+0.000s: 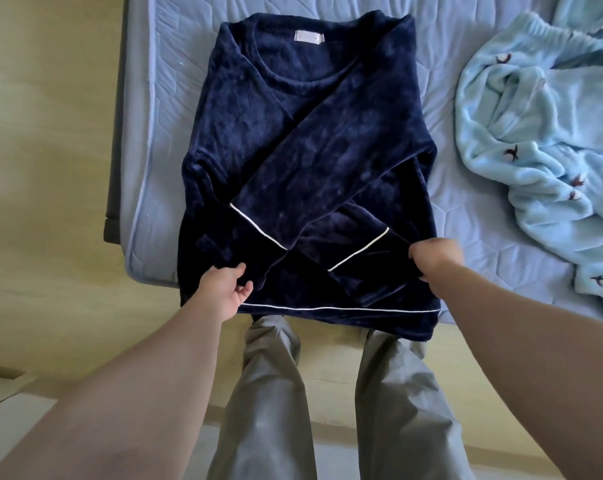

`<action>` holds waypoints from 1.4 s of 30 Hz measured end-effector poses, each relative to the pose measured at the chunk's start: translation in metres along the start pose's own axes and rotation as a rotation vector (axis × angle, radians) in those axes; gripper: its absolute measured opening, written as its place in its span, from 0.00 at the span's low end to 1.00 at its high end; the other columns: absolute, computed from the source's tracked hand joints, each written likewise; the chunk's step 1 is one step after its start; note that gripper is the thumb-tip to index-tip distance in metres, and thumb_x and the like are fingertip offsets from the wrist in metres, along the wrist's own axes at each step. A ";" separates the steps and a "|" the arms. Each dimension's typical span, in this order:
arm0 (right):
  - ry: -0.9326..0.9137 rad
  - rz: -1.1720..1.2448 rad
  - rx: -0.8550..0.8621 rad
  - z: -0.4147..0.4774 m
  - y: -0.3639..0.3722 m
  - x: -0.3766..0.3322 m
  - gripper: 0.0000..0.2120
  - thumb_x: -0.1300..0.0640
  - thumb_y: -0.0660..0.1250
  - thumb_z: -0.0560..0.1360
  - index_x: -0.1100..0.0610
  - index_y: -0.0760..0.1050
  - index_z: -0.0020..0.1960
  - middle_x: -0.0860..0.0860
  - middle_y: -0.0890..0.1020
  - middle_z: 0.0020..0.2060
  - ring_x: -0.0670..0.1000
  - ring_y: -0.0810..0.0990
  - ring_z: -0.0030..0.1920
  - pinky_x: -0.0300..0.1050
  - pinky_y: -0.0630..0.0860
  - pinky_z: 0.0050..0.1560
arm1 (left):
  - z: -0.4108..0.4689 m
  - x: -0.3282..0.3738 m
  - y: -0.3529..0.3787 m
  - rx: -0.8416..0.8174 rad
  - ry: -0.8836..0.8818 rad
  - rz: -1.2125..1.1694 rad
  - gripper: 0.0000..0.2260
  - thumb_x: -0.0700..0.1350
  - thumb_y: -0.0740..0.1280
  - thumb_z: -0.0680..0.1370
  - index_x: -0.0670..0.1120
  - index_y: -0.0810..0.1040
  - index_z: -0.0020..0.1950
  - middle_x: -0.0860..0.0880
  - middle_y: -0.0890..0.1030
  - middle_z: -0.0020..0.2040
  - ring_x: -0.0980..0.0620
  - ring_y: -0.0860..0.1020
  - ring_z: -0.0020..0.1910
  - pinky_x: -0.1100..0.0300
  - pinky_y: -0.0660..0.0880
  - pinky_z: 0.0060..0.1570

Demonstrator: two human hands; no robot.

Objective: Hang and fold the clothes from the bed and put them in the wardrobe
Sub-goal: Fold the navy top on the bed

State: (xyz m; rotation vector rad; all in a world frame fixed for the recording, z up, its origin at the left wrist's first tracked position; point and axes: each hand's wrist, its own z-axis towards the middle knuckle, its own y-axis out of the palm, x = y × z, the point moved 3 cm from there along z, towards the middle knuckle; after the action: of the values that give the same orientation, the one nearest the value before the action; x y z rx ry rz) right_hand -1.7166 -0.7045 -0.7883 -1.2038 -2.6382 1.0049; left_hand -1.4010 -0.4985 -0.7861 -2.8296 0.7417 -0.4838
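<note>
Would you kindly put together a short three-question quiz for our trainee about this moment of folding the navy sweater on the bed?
1. True or false: both sleeves of the navy sweater lie folded across its front.
2. Multiple choice: where is the light blue garment? A) under the sweater; B) crumpled on the mattress, on the person's right; C) on the floor.
3. Fill in: the left hand and the right hand each grip the sweater at its sides, nearer the ____ than the collar.

Key: 1 true; 2 B; 3 hem.
</note>
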 end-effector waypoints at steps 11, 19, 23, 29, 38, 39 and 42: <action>-0.131 -0.066 0.158 0.012 0.022 0.004 0.17 0.63 0.64 0.74 0.54 0.79 0.61 0.56 0.80 0.58 0.57 0.80 0.57 0.40 0.69 0.51 | 0.006 -0.031 -0.015 -0.093 -0.117 -0.044 0.12 0.33 0.66 0.80 0.40 0.75 0.63 0.41 0.79 0.62 0.43 0.81 0.54 0.56 0.79 0.39; -0.189 -0.161 0.103 0.017 0.017 0.003 0.18 0.60 0.63 0.73 0.53 0.75 0.62 0.56 0.76 0.61 0.54 0.72 0.48 0.43 0.69 0.49 | 0.015 -0.016 -0.015 0.182 0.047 0.128 0.21 0.39 0.69 0.80 0.44 0.70 0.72 0.42 0.77 0.59 0.43 0.79 0.49 0.53 0.80 0.44; -0.334 -0.165 0.188 0.023 0.007 -0.020 0.17 0.50 0.63 0.76 0.53 0.73 0.63 0.57 0.73 0.63 0.60 0.77 0.59 0.52 0.74 0.59 | 0.007 0.013 -0.010 0.549 0.355 0.489 0.26 0.51 0.69 0.73 0.43 0.71 0.68 0.44 0.76 0.63 0.39 0.80 0.54 0.43 0.79 0.54; -0.449 -0.057 0.366 0.062 -0.003 -0.083 0.16 0.52 0.63 0.78 0.55 0.69 0.64 0.58 0.71 0.65 0.62 0.70 0.66 0.58 0.69 0.64 | 0.025 0.097 0.040 0.694 0.732 0.856 0.19 0.51 0.67 0.78 0.48 0.73 0.68 0.44 0.73 0.69 0.40 0.74 0.66 0.44 0.68 0.67; -0.490 -0.107 0.232 0.114 0.002 -0.128 0.09 0.55 0.59 0.75 0.53 0.72 0.54 0.57 0.78 0.56 0.60 0.76 0.56 0.50 0.71 0.53 | 0.072 0.180 0.064 0.682 0.771 0.839 0.16 0.48 0.67 0.78 0.46 0.73 0.64 0.43 0.79 0.63 0.39 0.78 0.61 0.48 0.73 0.64; -0.488 -0.062 0.221 0.117 0.001 -0.130 0.06 0.57 0.58 0.75 0.53 0.72 0.50 0.56 0.79 0.51 0.59 0.76 0.52 0.47 0.69 0.51 | 0.075 0.186 0.065 0.665 0.778 0.883 0.12 0.47 0.66 0.78 0.46 0.75 0.60 0.42 0.80 0.61 0.38 0.79 0.59 0.49 0.74 0.62; -0.446 0.074 0.204 0.126 -0.007 -0.132 0.06 0.59 0.58 0.74 0.56 0.73 0.45 0.52 0.77 0.39 0.56 0.76 0.45 0.45 0.70 0.47 | 0.078 0.202 0.064 0.618 0.801 0.951 0.07 0.41 0.63 0.75 0.46 0.77 0.52 0.41 0.82 0.53 0.38 0.81 0.52 0.50 0.77 0.55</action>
State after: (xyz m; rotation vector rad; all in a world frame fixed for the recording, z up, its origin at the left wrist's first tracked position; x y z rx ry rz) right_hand -1.6699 -0.8670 -0.8569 -1.1491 -2.7167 1.6835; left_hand -1.2354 -0.6482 -0.8215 -1.4111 1.5643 -1.3368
